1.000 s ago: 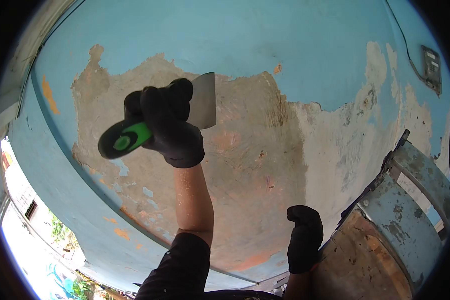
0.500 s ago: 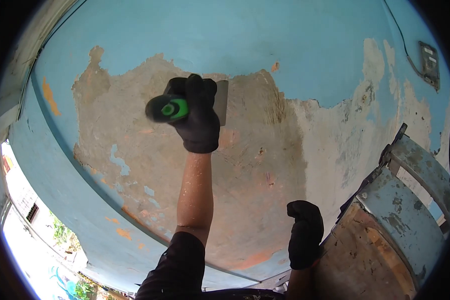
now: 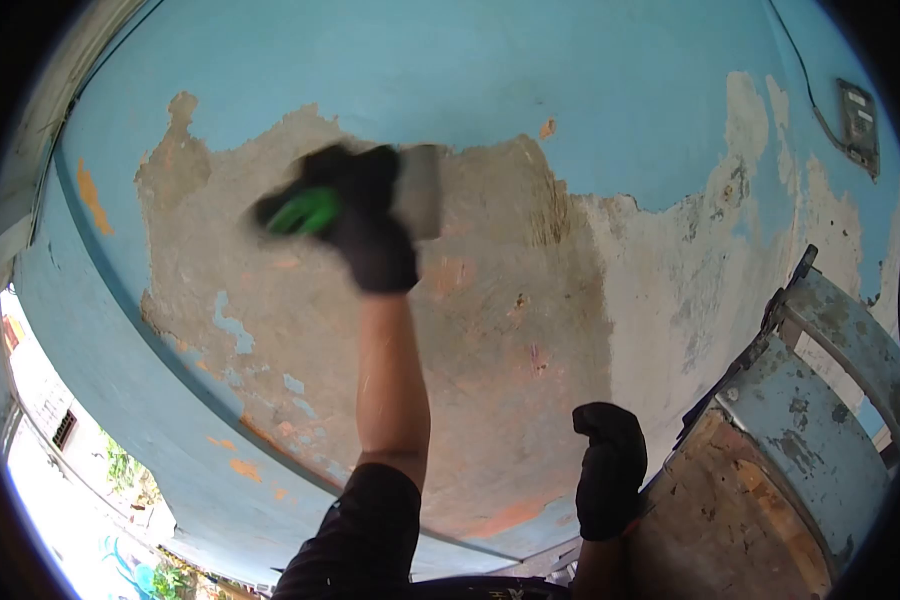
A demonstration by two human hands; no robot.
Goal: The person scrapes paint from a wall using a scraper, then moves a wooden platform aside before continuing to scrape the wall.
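Gripping scraper (image 3: 422, 192) | left hand (image 3: 365, 215) | right hand (image 3: 610, 470): lower | wall (image 3: 490, 360): peeling

The wall (image 3: 490, 350) looks matt, rough and flaking.

My head view is daylit; white glare at the lower-left opening (image 3: 55, 400), blue painted wall (image 3: 450, 70) evenly lit, black-gloved left hand (image 3: 355, 215) motion-blurred, fisheye curving, black corners.

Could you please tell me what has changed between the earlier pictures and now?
The left hand moved the scraper rightward across the bare wall patch, then slightly back left. Nothing was visibly taken hold of or let go. The right hand stayed low, its fingers curled.
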